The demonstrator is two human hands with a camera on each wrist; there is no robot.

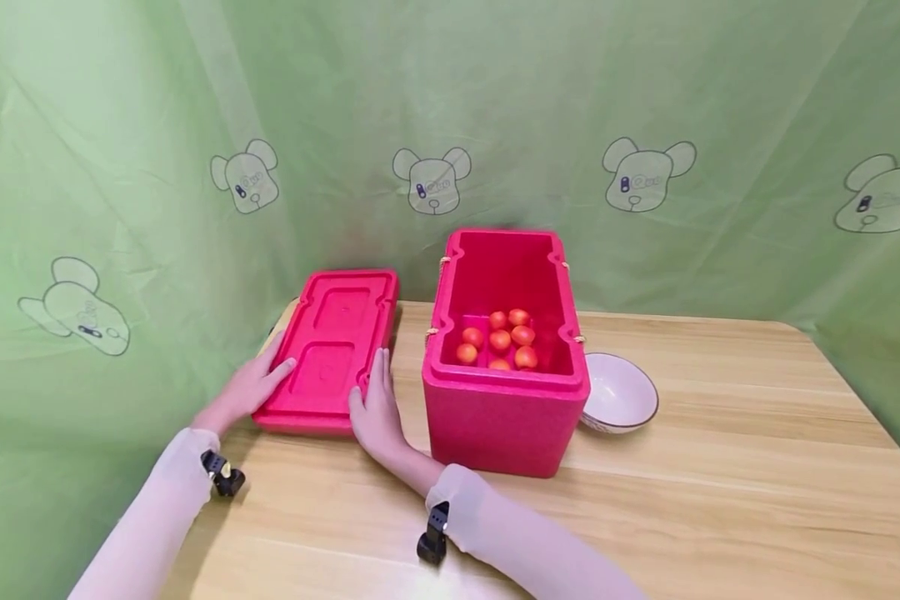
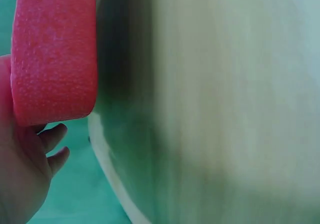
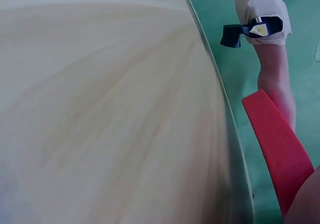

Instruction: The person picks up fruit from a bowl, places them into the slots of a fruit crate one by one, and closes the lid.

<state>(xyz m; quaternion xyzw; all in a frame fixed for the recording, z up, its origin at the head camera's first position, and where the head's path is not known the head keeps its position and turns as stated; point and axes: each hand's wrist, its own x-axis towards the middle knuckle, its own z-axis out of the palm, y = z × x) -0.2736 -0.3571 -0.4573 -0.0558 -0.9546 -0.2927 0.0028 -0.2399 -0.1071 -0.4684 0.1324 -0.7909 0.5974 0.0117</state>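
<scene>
A flat red lid with recessed panels is at the table's left side, between both hands. My left hand grips its left edge, thumb over the top. In the left wrist view, the end of the lid stands beside the palm, with fingertips showing past it. Against the lid's right side lies my right hand, its fingers straight along the edge. To the right stands an uncovered red box with several small orange-red tomato-like fruits inside.
A white bowl with a dark rim sits right of the box, partly hidden behind it. The wooden table reaches to green curtains printed with bear heads at the back and sides. Cords hang at the box's sides.
</scene>
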